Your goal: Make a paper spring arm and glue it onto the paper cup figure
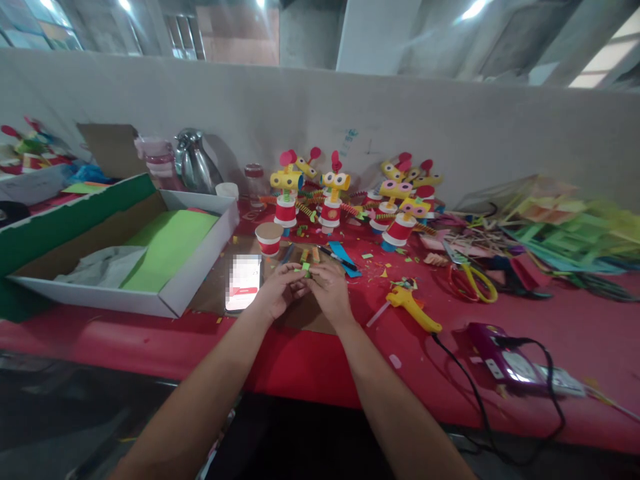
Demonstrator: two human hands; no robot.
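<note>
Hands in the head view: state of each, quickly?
Left hand: fingers closed on a small green piece.
Right hand: fingers closed on the same piece.

At least six cup figures (287, 212), one glue gun (413, 310), one phone (243, 283), one steel jug (197, 163)

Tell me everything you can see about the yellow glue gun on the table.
The glue gun lies on its side on the red tabletop, to the right of your right hand, which isn't touching it. Its body and handle are yellow and look like plastic. A pale, translucent stick juts from the body toward the near left, and a black cord leaves the handle's end. The nozzle is unclear.
</note>
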